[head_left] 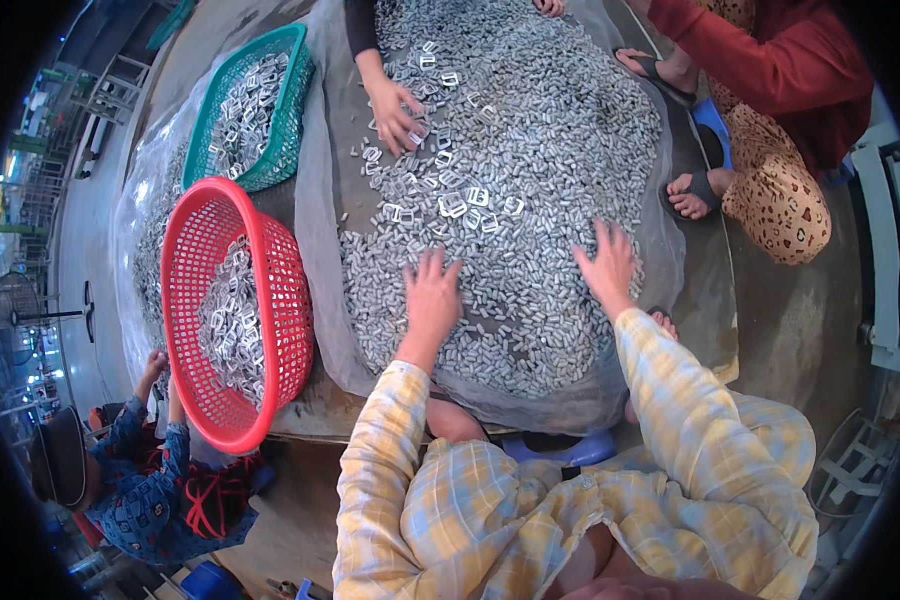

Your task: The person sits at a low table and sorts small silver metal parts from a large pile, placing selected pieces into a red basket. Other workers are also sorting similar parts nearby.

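A wide pile of small grey metal pieces (530, 140), short and rounded, is spread over a translucent sheet (320, 230) in front of me. My left hand (433, 297) lies palm down on the near left part of the pile, slightly blurred, fingers apart. At the right side of the pile, my right hand (606, 266) rests with its fingers spread. Neither hand grips anything that I can see. Several larger silver buckles (454, 204) with slots lie on top of the pile beyond my hands. Another person's hand (394, 112) reaches among them from the far side.
To my left stands a red plastic basket (275, 300) holding silver buckles, with a green basket (290, 130) of buckles behind it. A person in red (810, 60) sits at the right, their sandalled feet beside the sheet. Another person in blue (160, 470) is at the lower left.
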Action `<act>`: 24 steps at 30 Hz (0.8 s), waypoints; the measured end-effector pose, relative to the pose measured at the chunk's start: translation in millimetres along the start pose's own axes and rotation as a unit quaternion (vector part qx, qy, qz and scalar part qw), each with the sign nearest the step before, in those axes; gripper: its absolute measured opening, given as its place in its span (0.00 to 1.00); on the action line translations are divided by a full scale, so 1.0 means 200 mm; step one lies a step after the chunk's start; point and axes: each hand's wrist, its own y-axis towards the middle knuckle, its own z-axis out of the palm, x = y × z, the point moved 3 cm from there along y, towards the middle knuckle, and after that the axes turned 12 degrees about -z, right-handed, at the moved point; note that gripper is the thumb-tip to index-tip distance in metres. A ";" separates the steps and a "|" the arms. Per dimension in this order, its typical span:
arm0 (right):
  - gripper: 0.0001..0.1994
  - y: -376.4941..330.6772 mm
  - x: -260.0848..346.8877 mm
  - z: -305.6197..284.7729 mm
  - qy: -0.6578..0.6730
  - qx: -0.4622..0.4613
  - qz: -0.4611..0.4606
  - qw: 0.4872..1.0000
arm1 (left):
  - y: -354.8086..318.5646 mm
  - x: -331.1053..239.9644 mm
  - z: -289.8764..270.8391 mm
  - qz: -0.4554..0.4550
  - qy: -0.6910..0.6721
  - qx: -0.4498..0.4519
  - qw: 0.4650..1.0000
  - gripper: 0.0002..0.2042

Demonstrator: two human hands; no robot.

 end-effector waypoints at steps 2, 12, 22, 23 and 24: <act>0.33 0.10 0.14 0.01 -0.003 0.100 -0.007 0.995 | 0.10 -0.07 0.01 0.015 -0.048 -0.002 0.999 0.30; 0.28 -0.14 0.28 -0.04 -0.055 0.289 -0.227 0.928 | 0.83 0.16 0.14 -0.208 -0.122 0.072 0.968 0.43; 0.25 -0.21 0.14 0.00 0.162 0.177 -0.197 0.951 | 0.34 -0.34 0.12 0.130 -0.076 0.206 0.967 0.30; 0.25 -0.22 0.11 0.01 0.212 0.109 -0.178 0.955 | 0.26 -0.34 0.12 0.156 -0.090 0.210 0.961 0.29; 0.25 -0.23 0.09 0.03 0.260 0.041 -0.158 0.952 | 0.18 -0.34 0.10 0.154 -0.089 0.246 0.953 0.28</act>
